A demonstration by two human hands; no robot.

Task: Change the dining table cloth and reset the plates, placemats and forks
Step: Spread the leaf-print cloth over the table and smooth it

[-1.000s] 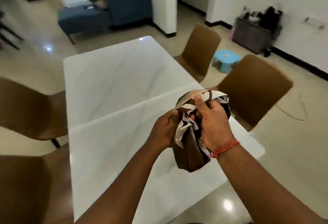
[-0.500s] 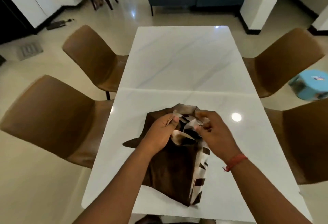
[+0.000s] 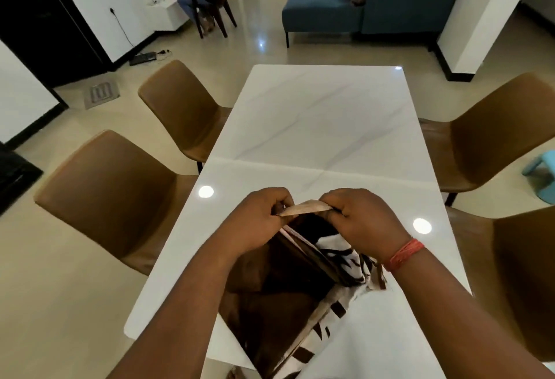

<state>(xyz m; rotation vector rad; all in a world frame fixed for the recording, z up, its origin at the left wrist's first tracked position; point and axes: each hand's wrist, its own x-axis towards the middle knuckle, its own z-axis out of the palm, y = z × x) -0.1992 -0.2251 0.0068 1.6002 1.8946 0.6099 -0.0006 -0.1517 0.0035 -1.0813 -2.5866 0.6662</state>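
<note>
brown and cream fabric, a folded table cloth (image 3: 288,297), hangs from both hands over the near end of the dining table (image 3: 324,126). the left hand (image 3: 255,222) and the right hand (image 3: 360,222) sit close together, each with fingers curled and pinching the same pale top edge of the cloth, which stretches as a short taut strip between them. below that edge the cloth drops in loose folds, a dark brown side towards the left and a cream side with brown stripes towards the right, and its lower part lies on the tabletop near the close edge. a red thread band (image 3: 404,254) circles the right wrist.

the table is white marble-look with faint grey veins and a seam running across its middle; two ceiling lights reflect on it as bright spots on either side of the hands. four brown chairs stand at its long sides: on the left a near chair (image 3: 111,195) and a far chair (image 3: 180,108), on the right a far chair (image 3: 492,126) and a near chair (image 3: 522,276), all pushed in close to the table.

beyond the table's far end, across glossy beige floor, stands a blue sofa (image 3: 375,3) with a person partly visible on it. a dark wooden chair (image 3: 210,3) stands by the left wall, and a light blue stool (image 3: 543,174) is at the right edge.
</note>
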